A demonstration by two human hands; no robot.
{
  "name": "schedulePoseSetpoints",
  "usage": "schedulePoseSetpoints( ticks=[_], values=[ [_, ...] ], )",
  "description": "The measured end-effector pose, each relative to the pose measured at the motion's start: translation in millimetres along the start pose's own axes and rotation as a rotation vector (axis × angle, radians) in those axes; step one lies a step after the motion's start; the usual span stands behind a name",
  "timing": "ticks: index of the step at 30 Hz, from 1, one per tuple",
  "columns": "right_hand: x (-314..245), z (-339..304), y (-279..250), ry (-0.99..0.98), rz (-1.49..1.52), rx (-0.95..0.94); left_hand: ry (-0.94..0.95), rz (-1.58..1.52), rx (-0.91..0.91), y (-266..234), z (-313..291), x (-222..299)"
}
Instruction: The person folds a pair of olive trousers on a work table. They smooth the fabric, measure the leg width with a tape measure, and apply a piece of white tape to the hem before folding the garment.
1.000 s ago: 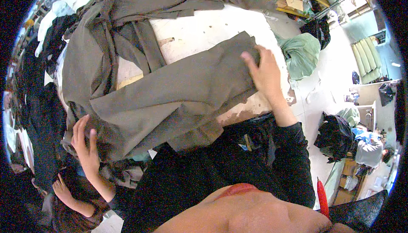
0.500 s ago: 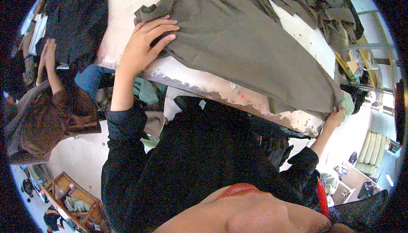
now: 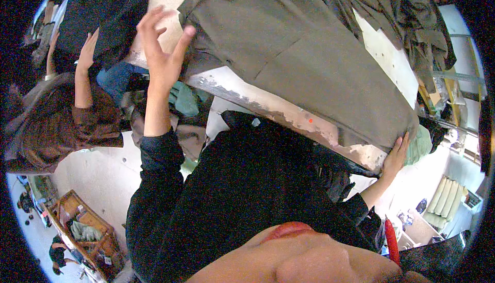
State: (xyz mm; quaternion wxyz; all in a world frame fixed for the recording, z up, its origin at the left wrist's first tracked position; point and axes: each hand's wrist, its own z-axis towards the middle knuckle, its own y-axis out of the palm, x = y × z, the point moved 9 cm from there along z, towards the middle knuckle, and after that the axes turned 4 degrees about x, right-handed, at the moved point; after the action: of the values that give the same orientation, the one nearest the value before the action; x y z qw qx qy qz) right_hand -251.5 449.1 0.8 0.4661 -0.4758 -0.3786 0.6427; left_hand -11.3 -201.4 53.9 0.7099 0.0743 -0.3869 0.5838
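A large grey-brown cloth piece (image 3: 294, 61), perhaps a trouser leg, lies across the worn white table (image 3: 263, 97) in front of me. It narrows toward the right, and a short line like a seam or crease crosses its middle. My left hand (image 3: 164, 58) is raised beside the cloth's left end, thumb and fingers apart, with nothing in it. At the right end, my right hand (image 3: 396, 155) rests against the cloth's edge with its fingers stretched out.
More grey-brown cloth (image 3: 392, 4) is heaped at the far right of the table. Dark cloth (image 3: 111, 14) lies at the far left, near a co-worker's hands (image 3: 87, 51). A brown wooden box (image 3: 87, 226) stands on the floor at lower left. Pale green cloth (image 3: 420, 143) hangs past my right hand.
My left hand has lifted off the cloth and spread its fingers. The cloth's bunched left end now lies smoother. My right hand's fingers have straightened along the edge.
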Motion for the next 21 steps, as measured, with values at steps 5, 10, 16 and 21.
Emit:
schedulePoseSetpoints(
  ticks=[5,10,16,21],
  values=[
    [-3.1,3.8,-6.9,0.017,0.065,0.057,-0.324,0.002,-0.253,34.3,2.8,-37.8],
    [7.3,2.3,-15.8,0.143,0.037,0.171,-0.049,-0.012,-0.166,27.9,33.7,-12.8],
    [-26.2,9.1,-38.0,0.167,-0.386,0.161,0.004,0.145,-0.059,-3.0,42.5,-1.8],
    [-189.1,-4.4,-78.0,-0.282,0.129,0.441,-0.189,0.079,-0.051,-22.2,-1.5,12.5]
  ],
)
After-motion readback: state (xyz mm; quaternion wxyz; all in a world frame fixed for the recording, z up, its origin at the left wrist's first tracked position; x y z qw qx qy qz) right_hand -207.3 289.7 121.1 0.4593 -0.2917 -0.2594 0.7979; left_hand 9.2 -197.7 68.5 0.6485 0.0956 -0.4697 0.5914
